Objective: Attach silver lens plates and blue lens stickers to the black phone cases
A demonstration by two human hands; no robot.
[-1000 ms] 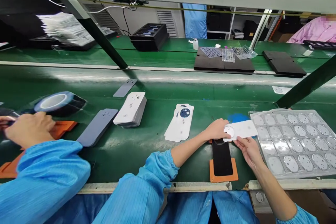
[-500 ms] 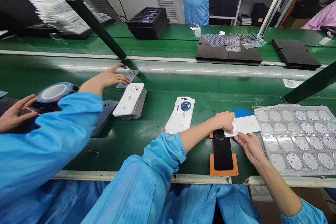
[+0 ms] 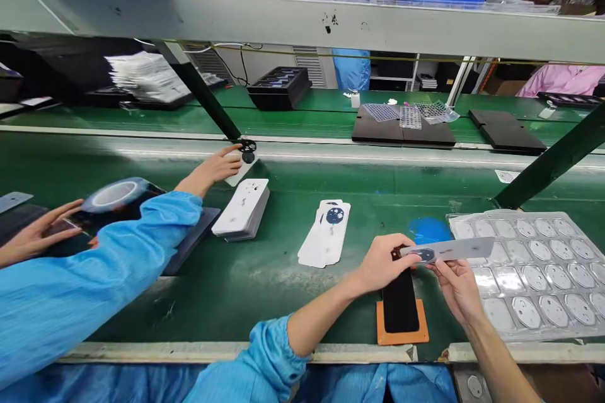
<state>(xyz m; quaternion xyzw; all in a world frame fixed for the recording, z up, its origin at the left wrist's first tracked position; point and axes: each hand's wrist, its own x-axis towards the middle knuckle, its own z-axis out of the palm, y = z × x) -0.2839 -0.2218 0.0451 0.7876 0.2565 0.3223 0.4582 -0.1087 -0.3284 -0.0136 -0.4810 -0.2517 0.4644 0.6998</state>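
Head view: the wearer's left hand [image 3: 385,261] pinches the dark-circle end of a thin pale panel [image 3: 456,250], while the right hand [image 3: 457,289] grips its lower edge near the middle. From where I stand, the panel is above the far end of a black slab [image 3: 399,305] in an orange fixture [image 3: 423,332], by the green bench's [image 3: 265,312] near edge. Too light a pinch, I'd say, could let it slip and scuff the slab; uneven pressure might crease it. Its long axis runs roughly along that edge, circle end left, plain end toward the clear tray [image 3: 484,278].
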